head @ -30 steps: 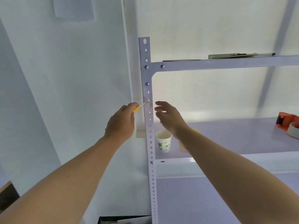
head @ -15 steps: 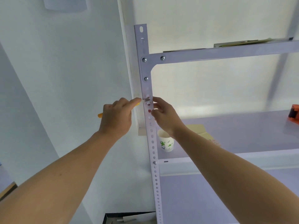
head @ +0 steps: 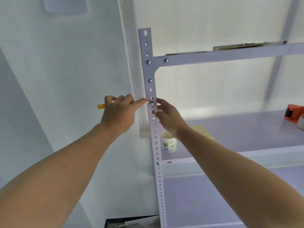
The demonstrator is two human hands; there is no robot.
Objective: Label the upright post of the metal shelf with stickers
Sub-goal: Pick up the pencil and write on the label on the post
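A person's hands meet at a white perforated steel post (head: 155,145), which runs from 12 o'clock down to 6 o'clock just right of centre. A small pale sticker (head: 150,102) lies across the face of the post, between two of its holes.

The left hand (head: 118,112) comes in from 9 o'clock. Its fingers are curled round a yellow tool (head: 101,106) whose end juts out toward 9 o'clock, and its forefinger tip is at the sticker's left end. The right hand (head: 169,117) comes from 3 o'clock. Its forefinger presses the sticker's right end, its thumb touches the post edge just below, and its other fingers are loosely bent.

At 9 o'clock of the post a smooth white wall (head: 65,71) leaves the left arm free air. At 3 o'clock the bay is open between the bolted upper beam (head: 230,54) and the flat, matte shelf (head: 246,129).

A paper cup (head: 168,143) printed with green leaves stands near the shelf's front lip, at 5 o'clock of the right hand and just beside the post. An orange tape dispenser (head: 294,115) sits well apart, at the 3 o'clock edge of the frame. Flat cardboard (head: 238,46) lies on the upper level. The rim of a dark box (head: 131,222) shows at 6 o'clock.
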